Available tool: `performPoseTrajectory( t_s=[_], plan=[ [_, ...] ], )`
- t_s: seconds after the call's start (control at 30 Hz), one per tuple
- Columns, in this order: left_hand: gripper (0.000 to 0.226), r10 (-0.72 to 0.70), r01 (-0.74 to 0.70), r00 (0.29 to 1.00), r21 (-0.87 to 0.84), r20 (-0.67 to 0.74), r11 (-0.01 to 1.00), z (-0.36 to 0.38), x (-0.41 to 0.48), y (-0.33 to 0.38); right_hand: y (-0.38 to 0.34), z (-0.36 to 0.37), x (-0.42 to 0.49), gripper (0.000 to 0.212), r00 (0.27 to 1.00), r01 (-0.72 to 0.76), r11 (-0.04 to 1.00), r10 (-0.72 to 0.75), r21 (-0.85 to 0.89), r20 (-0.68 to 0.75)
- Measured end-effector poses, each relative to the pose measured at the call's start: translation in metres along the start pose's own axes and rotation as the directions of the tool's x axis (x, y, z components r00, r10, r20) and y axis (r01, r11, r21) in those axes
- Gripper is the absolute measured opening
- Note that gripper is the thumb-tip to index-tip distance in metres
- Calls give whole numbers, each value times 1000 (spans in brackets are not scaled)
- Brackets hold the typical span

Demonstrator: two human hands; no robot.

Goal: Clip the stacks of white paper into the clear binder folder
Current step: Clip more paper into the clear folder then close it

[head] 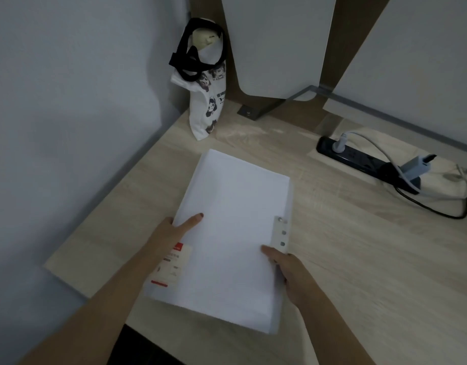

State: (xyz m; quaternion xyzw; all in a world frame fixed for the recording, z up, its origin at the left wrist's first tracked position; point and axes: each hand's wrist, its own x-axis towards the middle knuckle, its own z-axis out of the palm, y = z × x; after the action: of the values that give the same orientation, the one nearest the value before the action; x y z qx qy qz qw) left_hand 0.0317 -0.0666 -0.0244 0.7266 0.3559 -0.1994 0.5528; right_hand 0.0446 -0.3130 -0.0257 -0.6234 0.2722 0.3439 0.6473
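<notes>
The stack of white paper [232,233] lies lengthwise on the pale wooden worktop [345,259], its near end reaching the worktop's front edge, and both hands hold it by its long sides. The likely reason is to keep the sheets square while they are lined up with the binding. The left hand [169,237] pinches the left edge, thumb flat on the top sheet and fingers tucked out of sight beneath. The right hand [290,275] grasps the right edge the same way, thumb on top and fingers curled round the side, just below a white clip strip [282,235] with a row of small studs or holes. That strip sits along the paper's right margin, so the right hand is placed where the fastening has to happen. The clear binder folder [153,288] shows mainly as a hazy sheet past the stack's left side, carrying a red-and-white label [171,264] that overlaps the left wrist. The paper appears to rest inside it, though whether it is clipped cannot be told. Well apart, a printed tote bag [208,106] leans in the corner with something pale inside, and a black power strip [364,160] holds plugs.
</notes>
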Motion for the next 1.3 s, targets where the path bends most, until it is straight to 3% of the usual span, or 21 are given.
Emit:
performPoseTrajectory(
  t_s=[0.1,0.2,0.37,0.5,0.67,0.87,1.0,1.1,1.3],
  plan=[
    [56,102,-107,992,-55,-75,993,13,-14,-6,-5,-13,-6,30,998,41,999,-41,3,55],
    [42,241,-251,960,-55,-141,967,20,-26,1,-17,-28,-15,30,979,200,979,-198,-28,52],
    [53,472,-491,864,-86,-176,867,25,-46,35,-57,-51,-40,68,869,493,869,-490,-32,71],
    [64,585,-596,800,-57,-136,801,29,-48,49,-79,-67,-52,56,785,619,783,-618,-68,39],
    [95,591,-593,805,-95,-53,800,38,-46,34,-68,-80,-51,59,812,572,786,-583,-234,25],
    [90,628,-627,778,-76,-16,775,37,-52,34,-64,-86,-48,49,852,516,798,-516,-311,91],
    [84,593,-592,805,-75,-6,802,37,-47,32,-58,-81,-41,28,848,496,771,-529,-399,32],
    [87,541,-544,839,-118,-59,831,39,-41,36,-61,-75,-38,26,829,511,780,-558,-361,-31],
    [44,471,-493,865,-116,-172,862,40,-36,60,-57,-55,-27,24,885,444,864,-464,-236,-36]
  ],
)
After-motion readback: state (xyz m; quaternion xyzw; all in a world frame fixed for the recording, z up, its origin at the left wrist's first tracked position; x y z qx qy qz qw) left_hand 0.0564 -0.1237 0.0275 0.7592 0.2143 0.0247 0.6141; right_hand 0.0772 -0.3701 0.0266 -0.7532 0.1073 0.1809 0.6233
